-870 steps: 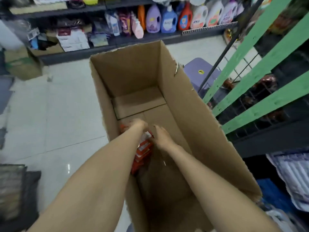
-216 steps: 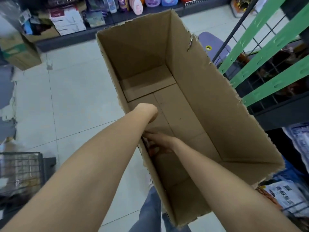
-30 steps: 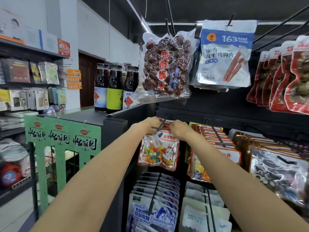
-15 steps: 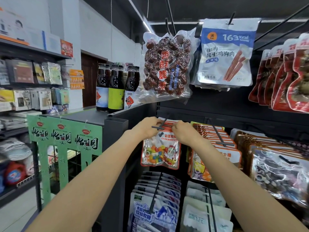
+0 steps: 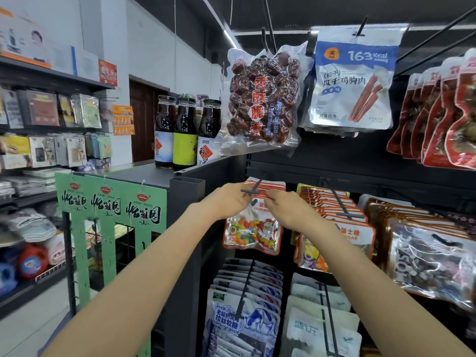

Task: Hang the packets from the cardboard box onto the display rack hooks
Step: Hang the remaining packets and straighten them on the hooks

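A clear packet of coloured candy beans with a red-and-white top point(image 5: 251, 234) hangs in front of the dark display rack. My left hand point(image 5: 226, 200) pinches its top left corner and my right hand point(image 5: 283, 208) pinches its top right corner. The packet's top sits right at the T-shaped tip of a grey hook point(image 5: 251, 190). Several more packets with the same red-striped tops point(image 5: 268, 184) sit behind on that hook. The cardboard box is out of view.
Orange sugar packets point(image 5: 342, 228) hang on the hook to the right, dark snack bags point(image 5: 425, 256) beyond. White milk-candy packs point(image 5: 244, 305) hang below. A bag of red dates point(image 5: 262, 99) and a blue-white packet point(image 5: 353, 81) hang above. Three bottles point(image 5: 185, 132) stand on the green-fronted stand point(image 5: 110, 207) at left.
Over the last second both hands and the candy packet stay at the hook tip, with only a slight shift. Before that, my hands were reaching into the cardboard box on the floor.
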`<state>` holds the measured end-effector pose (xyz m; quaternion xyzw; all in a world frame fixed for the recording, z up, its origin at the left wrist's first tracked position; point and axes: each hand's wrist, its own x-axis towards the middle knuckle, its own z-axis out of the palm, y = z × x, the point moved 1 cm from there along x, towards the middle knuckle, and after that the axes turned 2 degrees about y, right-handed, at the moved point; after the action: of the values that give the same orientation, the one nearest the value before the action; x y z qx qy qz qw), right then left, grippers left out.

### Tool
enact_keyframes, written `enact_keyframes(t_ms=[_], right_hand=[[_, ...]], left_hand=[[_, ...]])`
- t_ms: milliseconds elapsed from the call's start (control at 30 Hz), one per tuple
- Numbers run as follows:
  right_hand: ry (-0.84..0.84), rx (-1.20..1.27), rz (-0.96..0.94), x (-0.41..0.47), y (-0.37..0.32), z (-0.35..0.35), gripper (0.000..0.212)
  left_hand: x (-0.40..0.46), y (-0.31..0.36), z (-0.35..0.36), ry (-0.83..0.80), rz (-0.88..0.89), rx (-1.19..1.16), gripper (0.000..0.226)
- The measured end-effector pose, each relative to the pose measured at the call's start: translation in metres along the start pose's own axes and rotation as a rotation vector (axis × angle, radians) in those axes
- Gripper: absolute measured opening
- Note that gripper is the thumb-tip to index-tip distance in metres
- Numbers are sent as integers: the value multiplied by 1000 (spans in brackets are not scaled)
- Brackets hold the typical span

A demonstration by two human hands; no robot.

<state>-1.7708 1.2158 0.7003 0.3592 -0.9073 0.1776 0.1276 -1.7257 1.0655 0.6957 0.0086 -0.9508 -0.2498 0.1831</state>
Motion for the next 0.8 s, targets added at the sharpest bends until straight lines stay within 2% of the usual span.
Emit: enact_keyframes(t_ms=[167,300,367,500,567,633,800], right_hand=[[-30,-48,5,-7,-3,1,39],[109,-84,-35,-21,-9,0,37],[211,-101,-64,-32,-12,-4,41],[330,-72,-36,-53,-24,-19,34],[389,-92,-40,-62,-29,-28,30],[435,-112,-45,-71,-34,-38,29],[542,-134,-11,-92,-23,-67,29]], left_hand=[[-11,5,-3,23,39,152,35],[-27,12,-1,138,159,231,43],[-36,11,-2,261,201,140,43],[-62,16,-4,456,93,-198,30],[-73,26,-7,543,96,-246,26],[-78,40,-10,617,188,-113,22],[-77,88,-5,709,367,453,17]])
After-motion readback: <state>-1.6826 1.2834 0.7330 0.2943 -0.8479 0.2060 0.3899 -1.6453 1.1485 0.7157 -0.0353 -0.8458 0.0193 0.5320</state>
